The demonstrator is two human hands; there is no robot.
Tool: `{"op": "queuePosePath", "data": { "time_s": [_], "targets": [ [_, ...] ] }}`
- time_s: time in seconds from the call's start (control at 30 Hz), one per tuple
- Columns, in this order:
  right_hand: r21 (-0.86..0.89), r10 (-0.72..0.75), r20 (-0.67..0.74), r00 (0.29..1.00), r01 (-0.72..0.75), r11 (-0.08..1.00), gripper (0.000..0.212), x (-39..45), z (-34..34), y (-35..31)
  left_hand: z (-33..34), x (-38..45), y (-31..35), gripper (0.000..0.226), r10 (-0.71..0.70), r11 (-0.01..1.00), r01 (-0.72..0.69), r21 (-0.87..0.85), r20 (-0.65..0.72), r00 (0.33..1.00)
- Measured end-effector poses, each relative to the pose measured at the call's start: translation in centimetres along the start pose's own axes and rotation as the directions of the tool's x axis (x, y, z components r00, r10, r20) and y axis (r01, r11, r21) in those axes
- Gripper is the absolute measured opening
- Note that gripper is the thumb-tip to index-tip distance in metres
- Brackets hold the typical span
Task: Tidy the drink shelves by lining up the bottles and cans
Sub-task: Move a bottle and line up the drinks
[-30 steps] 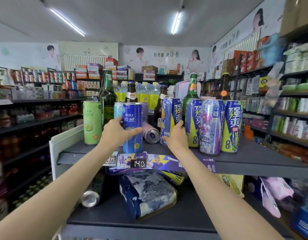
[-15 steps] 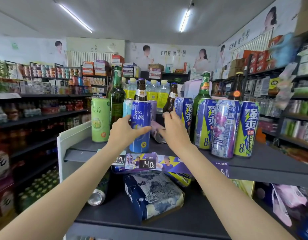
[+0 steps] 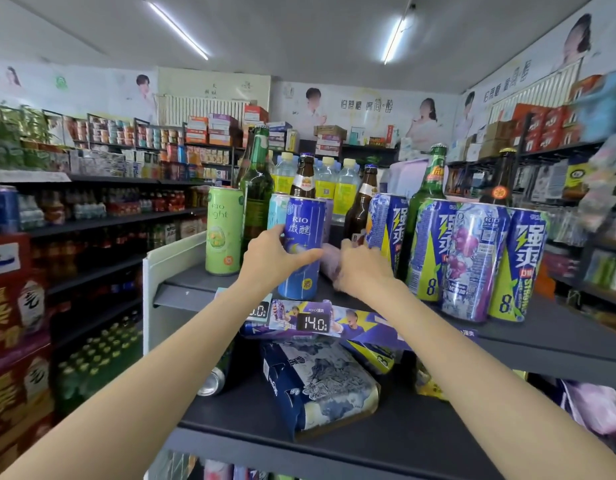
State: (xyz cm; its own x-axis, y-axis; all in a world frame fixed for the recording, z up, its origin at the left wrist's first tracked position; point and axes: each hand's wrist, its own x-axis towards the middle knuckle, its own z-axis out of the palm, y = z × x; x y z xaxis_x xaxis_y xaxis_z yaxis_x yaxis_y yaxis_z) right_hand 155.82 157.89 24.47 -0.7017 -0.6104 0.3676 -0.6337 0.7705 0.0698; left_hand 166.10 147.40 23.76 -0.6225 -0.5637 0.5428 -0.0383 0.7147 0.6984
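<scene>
Blue aluminium can with white "RIO" lettering, upright on the dark grey metal top shelf, gripped low on its body by the left hand; thumb stretched across the front of the can, remaining fingers curled round its left side. Right hand just beside it, blurred, fingers bent over a pale purple can lying on its side behind the blue can; whether the fingers actually close on this can cannot be told. Left of the blue can: tall light green can marked "light", standing apart near the shelf's left end. Behind the blue can: pale blue can, dark green glass bottle and brown glass bottle with gold neck label, all upright. Right of the hands: a second brown bottle, then a tight group of upright cans, namely a blue-and-yellow lightning-print can, a second one, a purple grape-print can touching it, and a third lightning-print can at the right end. Green bottle with red-and-yellow neck label and dark bottle with orange sticker behind this group. Shelf edge: digital price tag reading "14.0". Lower shelf: blue-and-white printed multipack and a silver-ended can lying on its side
</scene>
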Motion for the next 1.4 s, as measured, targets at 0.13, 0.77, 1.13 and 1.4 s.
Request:
{"op": "queuePosePath", "data": {
  "time_s": [0.13, 0.77, 1.13, 1.4],
  "targets": [
    [0.065, -0.013, 0.162, 0.987, 0.002, 0.998, 0.075, -1.9, -2.3, 2.3, 0.1, -0.1, -0.3, 0.062, 0.000, 1.000, 0.000, -0.014, -0.009, 1.000],
    [0.809, 0.214, -0.157, 0.964, 0.001, 0.588, 0.055, -1.5, -5.5, 5.2, 1.4, -1.2, 0.0, 0.050, -0.008, 0.986, -0.016, 0.167, 0.139, 0.990],
    [0.729, 0.065, 0.185, 0.981, -0.181, 0.660, 0.064, -2.5, -0.5, 6.8, 2.6, -1.0, -0.5, 0.070, -0.010, 0.964, -0.053, 0.259, 0.236, 0.972],
    [0.589, 0.215, -0.003, 0.977, -0.172, 0.790, 0.045, -1.9, 2.3, 4.2, 5.2, -0.2, 0.0, 0.062, -0.031, 0.913, -0.030, 0.407, 0.142, 0.989]
  ]
}}
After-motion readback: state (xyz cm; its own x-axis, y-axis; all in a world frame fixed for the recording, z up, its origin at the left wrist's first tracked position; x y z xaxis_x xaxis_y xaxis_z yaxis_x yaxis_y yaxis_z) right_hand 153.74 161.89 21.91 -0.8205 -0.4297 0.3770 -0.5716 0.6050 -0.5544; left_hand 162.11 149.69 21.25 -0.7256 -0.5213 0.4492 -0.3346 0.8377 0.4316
